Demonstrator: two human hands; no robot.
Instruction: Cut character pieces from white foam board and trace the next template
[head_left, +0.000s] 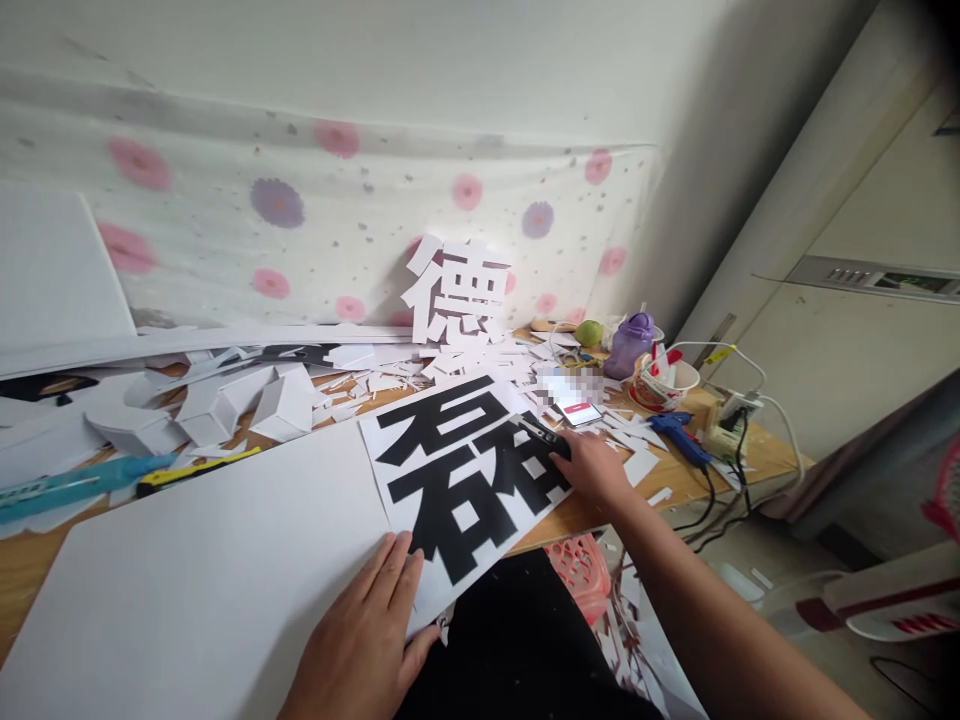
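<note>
My left hand [371, 630] lies flat, fingers stretched out, on the near edge of a large white foam board [202, 560], its fingertips on the lower corner of a printed sheet [465, 465] bearing a big black character. My right hand [592, 468] is closed round a dark utility knife [541, 435] at the sheet's right edge. A cut-out white character [457, 290] stands upright against the flowered cloth behind.
White offcuts [247, 400] litter the wooden table [750, 455]. A phone [574, 400], a purple bottle [628, 345], a paper cup [664, 385], a blue glue gun [686, 435] and a power strip [724, 430] sit at right. A teal ruler [82, 482] lies left. A red basket [581, 570] sits below.
</note>
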